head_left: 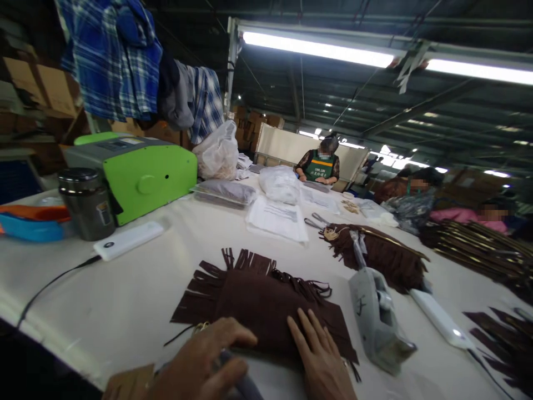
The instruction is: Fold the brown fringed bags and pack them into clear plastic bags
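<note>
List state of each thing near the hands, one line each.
left hand: curled on something grey, grip shut
right hand: flat, fingers spread, pressing the fringed piece
brown fringed piece: lying flat on table, fringe splayed
tagging gun: lying on table, unheld
metal flask: upright, lid on
white power bank: cable plugged in

Your left hand (204, 361) sits low at the frame's bottom edge, fingers curled inward, thumb wrapped round, knuckles up; whether the grip is fully closed cannot be told. Your right hand (320, 355) lies just beside it, palm down, fingers (303, 330) straight, together and flat, pointing away from you. Both wrists are cut off by the frame.
</note>
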Available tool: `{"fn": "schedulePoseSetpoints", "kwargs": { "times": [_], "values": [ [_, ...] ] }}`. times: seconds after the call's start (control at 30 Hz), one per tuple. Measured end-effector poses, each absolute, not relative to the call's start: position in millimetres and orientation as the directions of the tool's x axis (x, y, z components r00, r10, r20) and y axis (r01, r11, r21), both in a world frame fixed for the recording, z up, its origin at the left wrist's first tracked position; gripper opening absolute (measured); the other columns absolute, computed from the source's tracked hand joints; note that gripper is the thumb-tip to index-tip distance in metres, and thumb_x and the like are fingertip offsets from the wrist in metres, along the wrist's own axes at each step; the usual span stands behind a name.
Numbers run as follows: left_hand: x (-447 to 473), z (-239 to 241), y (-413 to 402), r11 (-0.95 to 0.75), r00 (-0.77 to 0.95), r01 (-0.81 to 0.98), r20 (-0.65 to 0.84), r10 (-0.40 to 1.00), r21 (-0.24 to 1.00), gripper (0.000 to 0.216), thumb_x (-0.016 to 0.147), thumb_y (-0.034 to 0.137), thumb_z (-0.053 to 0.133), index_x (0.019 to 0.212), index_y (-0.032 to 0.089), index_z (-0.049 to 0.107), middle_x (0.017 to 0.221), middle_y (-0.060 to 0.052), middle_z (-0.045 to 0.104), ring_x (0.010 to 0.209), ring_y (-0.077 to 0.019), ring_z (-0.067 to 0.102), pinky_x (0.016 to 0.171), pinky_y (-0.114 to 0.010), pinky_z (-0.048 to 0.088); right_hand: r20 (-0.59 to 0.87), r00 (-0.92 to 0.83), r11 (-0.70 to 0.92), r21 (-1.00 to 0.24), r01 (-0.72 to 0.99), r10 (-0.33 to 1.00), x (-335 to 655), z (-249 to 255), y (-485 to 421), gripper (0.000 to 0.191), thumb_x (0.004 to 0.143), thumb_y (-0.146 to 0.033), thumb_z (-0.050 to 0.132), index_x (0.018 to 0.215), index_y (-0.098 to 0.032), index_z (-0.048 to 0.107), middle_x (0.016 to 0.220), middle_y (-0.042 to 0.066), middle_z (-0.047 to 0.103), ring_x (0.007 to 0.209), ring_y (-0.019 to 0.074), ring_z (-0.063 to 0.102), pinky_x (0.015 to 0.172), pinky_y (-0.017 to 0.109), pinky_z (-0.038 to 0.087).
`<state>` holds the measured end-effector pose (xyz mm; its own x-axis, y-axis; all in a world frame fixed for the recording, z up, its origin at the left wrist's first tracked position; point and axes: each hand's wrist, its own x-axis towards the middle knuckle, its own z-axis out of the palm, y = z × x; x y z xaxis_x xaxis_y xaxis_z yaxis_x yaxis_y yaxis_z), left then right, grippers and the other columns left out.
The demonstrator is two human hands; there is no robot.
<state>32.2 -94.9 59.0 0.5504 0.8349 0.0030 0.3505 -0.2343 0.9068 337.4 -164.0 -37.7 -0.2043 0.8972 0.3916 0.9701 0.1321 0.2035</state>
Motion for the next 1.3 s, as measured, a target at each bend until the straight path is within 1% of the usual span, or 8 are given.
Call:
{"fn": "schedulePoseSetpoints", "kwargs": {
  "times": [0.07, 0.17, 0.3, 0.5, 0.63, 0.93, 1.13, 1.3],
  "values": [
    [67.6, 56.6, -86.0, -0.502, 0.672, 0.546, 0.007, 0.741, 0.670, 0.052, 0.070, 0.019, 0.064, 0.122, 0.026, 0.063, 0.130, -0.008, 0.061, 0.124, -0.0324, 0.050, 0.107, -0.048, 0.036, 0.473, -0.129, 0.028, 0.214, 0.976, 0.871, 341.8, -41.8, -160.5, 0.090, 0.077, 0.003, 0.037, 0.152, -0.035, 0.006, 0.148, 0.005, 0.041, 0.129, 0.0306, 0.048, 0.087, 0.042, 0.058],
    [98.8, 38.9, -76.6, -0.604, 0.659, 0.710, -0.038, 0.752, 0.362, 0.070, 0.067, 0.004, 0.054, 0.135, 0.018, 0.051, 0.143, -0.014, 0.049, 0.132, -0.0355, 0.042, 0.105, -0.054, 0.038, 0.547, -0.083, -0.013, 0.169, 0.986, 0.833, 355.3, -40.0, -150.7, 0.089, 0.077, 0.008, 0.032, 0.153, -0.030, 0.004, 0.150, 0.011, 0.039, 0.122, 0.0266, 0.057, 0.085, 0.034, 0.058],
    [97.5, 19.8, -72.4, -0.580, 0.598, 0.778, 0.000, 0.802, 0.243, 0.073, 0.070, -0.006, 0.037, 0.139, 0.017, 0.047, 0.143, -0.014, 0.050, 0.129, -0.0321, 0.047, 0.099, -0.051, 0.045, 0.559, -0.184, 0.117, 0.154, 0.981, 0.809, 371.0, -10.3, -129.7, 0.089, 0.075, 0.009, 0.029, 0.154, -0.028, 0.011, 0.146, 0.011, 0.046, 0.123, 0.0235, 0.056, 0.094, 0.036, 0.054],
    [68.1, 28.9, -64.2, -0.477, 0.496, 0.835, 0.002, 0.868, 0.274, 0.089, 0.062, -0.008, 0.037, 0.146, 0.022, 0.033, 0.149, -0.007, 0.042, 0.134, -0.0249, 0.043, 0.109, -0.046, 0.038, 0.533, -0.455, 0.359, 0.280, 0.891, 0.713, 348.9, 94.7, -108.7, 0.064, 0.080, 0.000, 0.038, 0.140, -0.023, 0.044, 0.132, 0.007, 0.060, 0.119, 0.0203, 0.059, 0.096, 0.031, 0.053],
    [48.1, 38.8, -54.3, -0.426, 0.450, 0.857, -0.021, 0.893, 0.290, 0.082, 0.069, -0.006, 0.035, 0.147, 0.020, 0.032, 0.151, -0.005, 0.037, 0.138, -0.0210, 0.036, 0.112, -0.041, 0.034, 0.536, -0.466, 0.360, 0.295, 0.885, 0.704, 333.5, 135.9, -111.1, 0.051, 0.079, -0.001, 0.038, 0.120, -0.021, 0.060, 0.117, 0.007, 0.068, 0.104, 0.0183, 0.067, 0.090, 0.029, 0.055],
    [36.1, 27.2, -41.5, -0.411, 0.457, 0.835, -0.047, 0.888, 0.367, 0.079, 0.071, -0.008, 0.031, 0.147, 0.013, 0.032, 0.149, -0.012, 0.041, 0.135, -0.0218, 0.041, 0.108, -0.039, 0.040, 0.455, -0.342, 0.396, -0.024, 0.918, 0.822, 325.3, 139.6, -124.1, 0.034, 0.072, -0.001, 0.041, 0.087, -0.022, 0.063, 0.099, 0.006, 0.070, 0.084, 0.0140, 0.071, 0.067, 0.018, 0.056],
    [27.6, 35.2, -33.3, -0.509, 0.560, 0.475, 0.199, 0.804, 0.718, 0.063, 0.077, 0.007, 0.046, 0.137, 0.025, 0.050, 0.135, -0.001, 0.059, 0.122, -0.0197, 0.056, 0.107, -0.029, 0.040, 0.671, -0.320, 0.443, -0.014, 0.896, 0.669, 297.9, 191.6, -118.5, 0.034, 0.069, -0.003, 0.045, 0.086, -0.022, 0.067, 0.102, 0.006, 0.072, 0.090, 0.0170, 0.071, 0.080, 0.025, 0.056],
    [26.9, 52.9, -30.5, -0.501, 0.611, 0.415, 0.176, 0.772, 0.760, 0.056, 0.079, 0.013, 0.049, 0.131, 0.031, 0.055, 0.130, 0.002, 0.063, 0.117, -0.0197, 0.060, 0.102, -0.028, 0.044, 0.601, -0.257, 0.420, -0.146, 0.896, 0.757, 303.8, 202.6, -98.4, 0.030, 0.066, -0.005, 0.046, 0.071, -0.024, 0.069, 0.089, 0.002, 0.074, 0.081, 0.0162, 0.072, 0.070, 0.022, 0.056]
  ]
}}
